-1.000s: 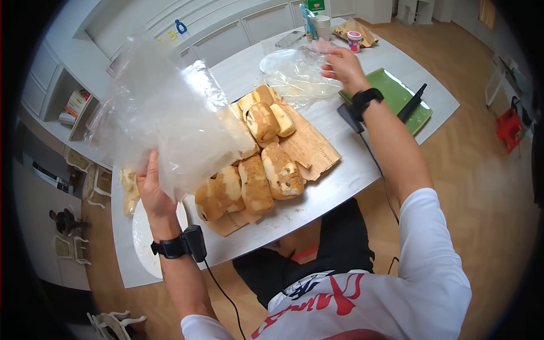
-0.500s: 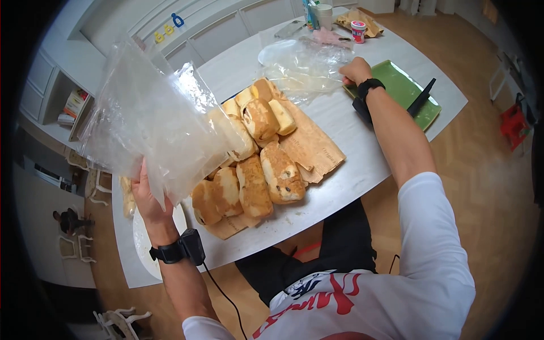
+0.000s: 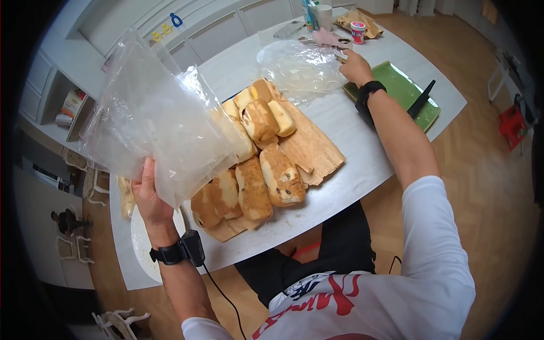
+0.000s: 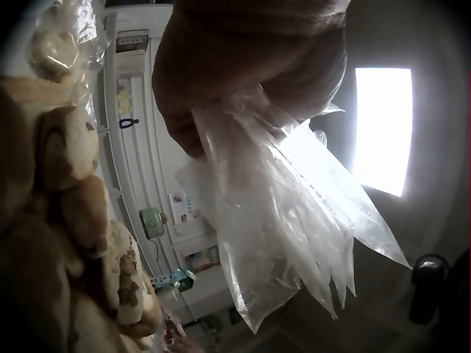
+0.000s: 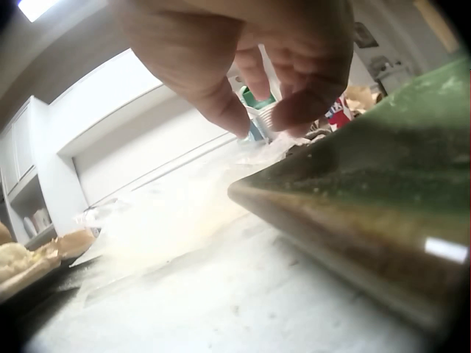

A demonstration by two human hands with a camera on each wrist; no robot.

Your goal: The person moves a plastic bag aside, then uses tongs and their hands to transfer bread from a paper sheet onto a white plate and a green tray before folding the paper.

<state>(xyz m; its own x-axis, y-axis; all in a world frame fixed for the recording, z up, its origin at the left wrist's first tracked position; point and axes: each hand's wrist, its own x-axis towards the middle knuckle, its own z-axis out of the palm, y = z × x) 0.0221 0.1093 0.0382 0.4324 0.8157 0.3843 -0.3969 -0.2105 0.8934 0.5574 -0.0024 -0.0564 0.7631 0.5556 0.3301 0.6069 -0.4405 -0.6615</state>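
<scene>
In the head view the left hand [image 3: 152,195] grips a bunch of clear plastic bags [image 3: 164,119], raised over the left part of the bread loaves [image 3: 255,187]. The left wrist view has the bags [image 4: 276,213] hanging from that curled hand [image 4: 250,59]. Over the far side of the table, the right hand [image 3: 357,71] reaches out beside a crumpled clear bag [image 3: 300,68] and a pink crumpled item [image 3: 331,38]. Its thumb and fingers stand apart in the right wrist view, where the hand [image 5: 257,55] shows nothing held.
A green tray [image 3: 391,85] with a black object [image 3: 422,99] lies by the right forearm. Brown paper [image 3: 317,153] is under the loaves. Stacked cups [image 3: 323,17] and a small pink-and-white tub [image 3: 357,33] stand at the back. A white plate [image 3: 141,249] is beneath the left wrist.
The right hand, more curled half a second ago, now has its fingers extended towards the pink item. The left hand keeps its grip on the bags, which have shifted slightly.
</scene>
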